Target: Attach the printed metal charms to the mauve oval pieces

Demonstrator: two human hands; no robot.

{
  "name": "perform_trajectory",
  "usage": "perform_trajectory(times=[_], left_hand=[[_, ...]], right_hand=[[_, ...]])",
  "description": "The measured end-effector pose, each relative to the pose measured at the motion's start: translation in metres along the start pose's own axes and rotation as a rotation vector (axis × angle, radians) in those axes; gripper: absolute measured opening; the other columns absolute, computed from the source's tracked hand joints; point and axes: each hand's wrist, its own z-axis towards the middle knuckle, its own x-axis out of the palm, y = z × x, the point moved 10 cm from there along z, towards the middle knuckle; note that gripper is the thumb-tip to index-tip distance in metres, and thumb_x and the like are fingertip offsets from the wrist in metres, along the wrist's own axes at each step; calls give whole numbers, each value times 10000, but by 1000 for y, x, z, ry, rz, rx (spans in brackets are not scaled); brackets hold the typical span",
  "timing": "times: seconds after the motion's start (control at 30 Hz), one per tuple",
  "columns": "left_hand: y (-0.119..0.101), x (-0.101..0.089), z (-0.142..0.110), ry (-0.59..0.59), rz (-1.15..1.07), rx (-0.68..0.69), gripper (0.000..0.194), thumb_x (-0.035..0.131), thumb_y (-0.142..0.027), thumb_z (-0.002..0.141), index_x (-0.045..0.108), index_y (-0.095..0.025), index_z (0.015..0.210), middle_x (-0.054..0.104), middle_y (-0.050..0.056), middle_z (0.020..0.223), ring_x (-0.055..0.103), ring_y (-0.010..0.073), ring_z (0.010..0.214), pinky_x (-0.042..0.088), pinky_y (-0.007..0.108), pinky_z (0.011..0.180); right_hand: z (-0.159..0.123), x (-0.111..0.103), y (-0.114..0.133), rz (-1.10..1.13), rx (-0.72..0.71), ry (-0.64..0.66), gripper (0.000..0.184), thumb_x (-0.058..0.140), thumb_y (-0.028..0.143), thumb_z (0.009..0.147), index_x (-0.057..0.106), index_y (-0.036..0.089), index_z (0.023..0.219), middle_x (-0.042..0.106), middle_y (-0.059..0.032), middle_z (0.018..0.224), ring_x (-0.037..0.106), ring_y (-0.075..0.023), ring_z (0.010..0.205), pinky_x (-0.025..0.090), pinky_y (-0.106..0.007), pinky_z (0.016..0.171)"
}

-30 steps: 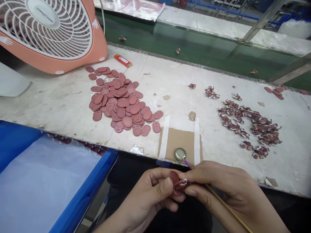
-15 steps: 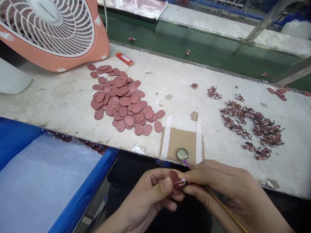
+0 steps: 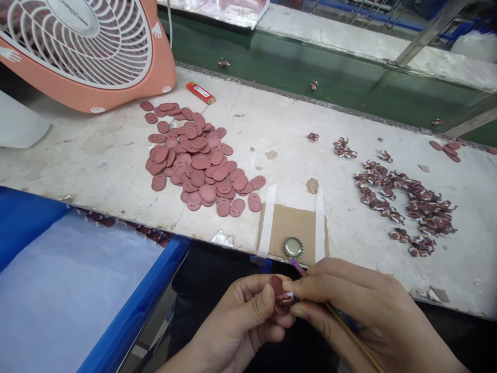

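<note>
My left hand (image 3: 236, 324) is shut on a small maroon oval piece (image 3: 276, 288) with a twisted red-and-white bit attached. My right hand (image 3: 361, 305) pinches a thin wooden stick (image 3: 351, 329) with a purple tip (image 3: 297, 266), and its fingertips press against that piece. Just beyond the hands, a crown bottle cap (image 3: 293, 247) lies upside down on a taped cardboard square (image 3: 287, 228). A heap of flat reddish-pink oval pieces (image 3: 198, 166) lies further left, and a loose trail of small twisted maroon pieces (image 3: 411, 202) lies to the right.
The pieces lie on a scuffed white workbench (image 3: 272, 124). A coral-pink fan (image 3: 81, 52) and a red lighter (image 3: 200, 92) stand at its far left. A blue bin lined with plastic (image 3: 77, 290) sits at lower left. A green conveyor belt (image 3: 310, 67) runs behind.
The whole scene has shifted slightly in view. My hands sit a little lower and closer to the cap, the stick's lower end has swung left, and my right fingers cover more of the oval piece.
</note>
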Motion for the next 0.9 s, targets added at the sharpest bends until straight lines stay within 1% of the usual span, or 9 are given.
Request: perform_trajectory(times=[0.1,0.27,0.33,0.47,0.63,0.77,0.9], left_hand=[[1,0,1,7,-1,-3,289,895,-348,688,803,-106,815,684,-4,628,635,31,549,532,79,516],[-2,2,-1,1,-3,-26,287,904,-326,674,804,-105,827,678,-9,630,634,31,559,544,86,529],[-4,1,-1,-11,-18,-12,271,900,-310,684,807,-107,838,690,-7,638,642,33,565,547,84,532],[-4,1,2,11,-39,12,236,901,-284,689,810,-116,828,703,-7,644,651,33,565,550,80,524],[-2,-3,5,14,-38,13,229,893,-301,698,810,-121,812,712,-3,644,651,33,559,560,87,524],[-1,-3,4,12,-56,2,226,906,-295,676,813,-135,804,727,-3,653,664,37,556,567,89,527],[-2,-3,4,2,-59,6,223,904,-287,681,809,-129,807,721,-3,648,661,36,559,568,89,528]], right_hand=[[0,0,0,-5,-2,-3,151,594,53,940,674,158,1014,664,3,845,638,-85,732,500,-129,699],[5,2,0,-15,1,13,186,565,33,954,669,169,1027,658,-2,861,637,-91,740,508,-149,689],[5,2,-1,-29,7,14,184,565,44,958,671,174,1033,656,-4,860,638,-97,736,515,-159,675],[3,3,-3,-24,13,9,178,563,63,959,675,180,1033,645,-3,843,636,-103,711,516,-171,663],[4,2,-4,-9,31,16,213,561,56,955,674,201,1062,648,-2,868,643,-110,738,524,-175,674],[5,4,-4,1,34,21,229,555,39,957,674,209,1055,647,0,849,641,-112,724,525,-178,661],[3,6,-6,13,45,28,232,564,31,950,665,215,1048,639,6,851,626,-110,728,508,-182,660]])
